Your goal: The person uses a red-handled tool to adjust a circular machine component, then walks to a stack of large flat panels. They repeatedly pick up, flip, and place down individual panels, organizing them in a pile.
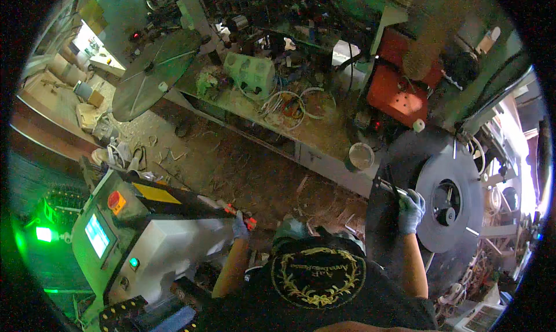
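Observation:
My left hand (240,226), in a pale glove, is closed round a red-handled hand tool (250,222) beside the white machine housing; the tool's exact kind is too small to tell. To the right, my gloved right hand (411,212) has its fingers curled against the face of a large black reel (392,239), at the inner end of a pale radial slot (392,187). The reel stands upright, with a round grey-black hub plate (428,204) just right of that hand. Whatever lies under the right fingers is hidden.
At the left stands a machine (191,248) with a lit screen (97,234) and a red-and-yellow knob (116,202). Ahead, a long bench (313,152) carries wire coils (289,109) and a pale green motor-like unit (250,74). A white bucket (361,156) stands near the reel. Scraps litter the floor (231,164).

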Motion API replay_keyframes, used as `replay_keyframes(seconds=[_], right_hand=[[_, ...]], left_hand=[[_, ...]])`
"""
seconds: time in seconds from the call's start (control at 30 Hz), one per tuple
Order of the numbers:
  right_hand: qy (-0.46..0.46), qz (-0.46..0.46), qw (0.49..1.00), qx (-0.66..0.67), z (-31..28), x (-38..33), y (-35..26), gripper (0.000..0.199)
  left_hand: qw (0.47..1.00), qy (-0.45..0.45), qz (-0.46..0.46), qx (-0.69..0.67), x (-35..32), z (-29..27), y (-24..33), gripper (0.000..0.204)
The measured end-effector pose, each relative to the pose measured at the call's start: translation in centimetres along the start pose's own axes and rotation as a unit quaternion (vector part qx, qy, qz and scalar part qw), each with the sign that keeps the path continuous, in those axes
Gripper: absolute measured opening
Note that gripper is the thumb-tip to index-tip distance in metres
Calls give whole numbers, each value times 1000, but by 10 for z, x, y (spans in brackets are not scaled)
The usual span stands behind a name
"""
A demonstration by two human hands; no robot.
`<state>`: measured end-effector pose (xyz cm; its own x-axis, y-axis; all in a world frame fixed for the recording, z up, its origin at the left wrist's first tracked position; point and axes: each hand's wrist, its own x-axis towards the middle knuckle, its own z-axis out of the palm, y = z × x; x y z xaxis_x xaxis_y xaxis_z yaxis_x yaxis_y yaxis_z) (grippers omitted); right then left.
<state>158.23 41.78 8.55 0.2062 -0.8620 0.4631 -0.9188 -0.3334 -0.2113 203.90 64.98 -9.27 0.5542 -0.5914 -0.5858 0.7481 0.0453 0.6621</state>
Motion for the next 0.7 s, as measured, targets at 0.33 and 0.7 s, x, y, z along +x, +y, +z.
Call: replay_keyframes(seconds=[0.33, 0.7], right_hand=[[-113, 43, 992, -45, 93, 130, -22, 15], [-82, -59, 995, -21, 231, 322, -32, 15]], left_hand=[[979, 177, 58, 89, 13, -11, 47, 37], [954, 213, 103, 184, 154, 164, 170, 30]])
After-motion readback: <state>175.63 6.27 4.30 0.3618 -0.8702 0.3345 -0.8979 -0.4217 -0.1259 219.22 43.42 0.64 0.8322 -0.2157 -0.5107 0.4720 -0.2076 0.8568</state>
